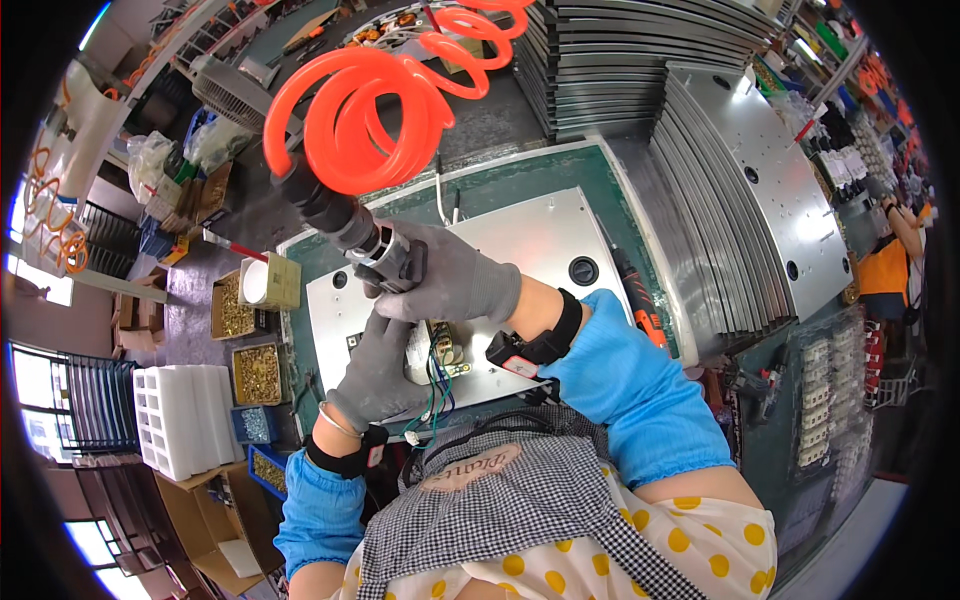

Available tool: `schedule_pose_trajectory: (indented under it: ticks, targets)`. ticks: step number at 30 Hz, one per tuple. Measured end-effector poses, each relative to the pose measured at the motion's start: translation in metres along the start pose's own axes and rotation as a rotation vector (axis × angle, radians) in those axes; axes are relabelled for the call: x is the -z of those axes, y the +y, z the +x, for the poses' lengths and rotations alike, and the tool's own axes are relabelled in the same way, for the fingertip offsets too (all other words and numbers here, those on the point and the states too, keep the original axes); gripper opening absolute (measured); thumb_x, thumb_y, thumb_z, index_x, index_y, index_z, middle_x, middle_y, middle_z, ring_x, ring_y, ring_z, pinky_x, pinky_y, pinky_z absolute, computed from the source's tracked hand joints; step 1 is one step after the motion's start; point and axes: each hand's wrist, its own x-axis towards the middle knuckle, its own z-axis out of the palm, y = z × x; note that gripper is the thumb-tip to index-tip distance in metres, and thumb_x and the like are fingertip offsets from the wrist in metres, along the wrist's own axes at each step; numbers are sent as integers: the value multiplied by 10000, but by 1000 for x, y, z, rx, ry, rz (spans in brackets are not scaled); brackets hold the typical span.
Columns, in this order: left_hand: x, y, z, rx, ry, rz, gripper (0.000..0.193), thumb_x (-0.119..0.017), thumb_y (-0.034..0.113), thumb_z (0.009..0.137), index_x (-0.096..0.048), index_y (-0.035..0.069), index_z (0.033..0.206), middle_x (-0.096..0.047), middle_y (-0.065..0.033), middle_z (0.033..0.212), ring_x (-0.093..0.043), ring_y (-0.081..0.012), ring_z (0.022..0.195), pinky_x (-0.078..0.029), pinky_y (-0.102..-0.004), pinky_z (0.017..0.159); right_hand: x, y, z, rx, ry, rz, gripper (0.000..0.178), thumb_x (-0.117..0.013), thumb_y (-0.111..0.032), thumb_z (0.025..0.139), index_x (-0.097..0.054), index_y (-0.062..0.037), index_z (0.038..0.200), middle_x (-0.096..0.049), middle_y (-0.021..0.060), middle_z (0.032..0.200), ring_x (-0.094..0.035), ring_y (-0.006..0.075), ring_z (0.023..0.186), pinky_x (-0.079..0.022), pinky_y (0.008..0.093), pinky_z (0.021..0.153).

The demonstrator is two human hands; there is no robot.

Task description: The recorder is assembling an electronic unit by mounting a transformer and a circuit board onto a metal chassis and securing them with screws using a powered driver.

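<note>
In my right hand [450, 275], gloved in grey, is a black and silver air screwdriver [345, 225], gripped over a pale metal panel [515, 235]. A coiled orange air hose [365, 120] runs up from its rear end. My left hand [375, 375], also gloved, rests low on the panel, its fingers closed against a small wired part [448, 350] and close under the screwdriver. Green, dark and white wires [436, 385] trail from this part toward my apron. The screwdriver's tip and my left fingertips are hidden behind my hands.
An orange and black power tool [640, 300] lies at the panel's right edge on the green bench top [640, 225]. Stacked metal panels [760, 190] stand to the right. Bins of small fasteners [258, 373] and white foam blocks [185, 420] are at left. A person [895, 255] is far right.
</note>
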Motion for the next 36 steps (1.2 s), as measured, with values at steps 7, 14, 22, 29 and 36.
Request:
schedule_pose_trajectory:
  ticks: [7,14,22,29,36]
  targets:
    - [-1,-7,0,-38,-38,-27,924,-802,215,579,-357,31,1368,-394,-227,1291,-416,-427,1208,-394,-438,1020,-2,-4,-1,-34,-28,-14,669,-714,-73,716,-449,-23,1328,-625,48,981,-600,131,920,-504,306,846]
    - [0,-3,0,-11,-30,-62,944,-790,187,561,-345,31,1379,-385,-222,1306,-402,-420,1229,-383,-426,1035,-2,-6,0,-63,-26,-48,632,-713,-58,714,-469,-15,1295,-621,48,979,-596,123,893,-510,299,828]
    - [0,-4,-3,-39,-2,-38,939,-797,201,563,-352,36,1374,-387,-236,1308,-405,-436,1219,-388,-440,1029,-3,-5,1,-26,-19,-88,573,-706,-72,714,-496,-21,1245,-608,40,967,-583,118,857,-502,285,798]
    - [-1,0,-1,12,-6,-48,925,-801,221,576,-359,38,1367,-395,-238,1303,-417,-431,1216,-402,-443,1013,-2,-6,-1,-56,-17,-6,515,-697,-75,717,-514,-36,1197,-595,35,967,-566,114,895,-486,292,821]
    - [0,-2,-7,-5,17,-25,959,-828,264,575,-351,41,1377,-376,-227,1346,-432,-430,1225,-417,-437,1009,-5,-3,-1,-41,-36,-64,508,-693,-62,735,-508,-42,1208,-592,36,997,-566,109,912,-485,275,835]
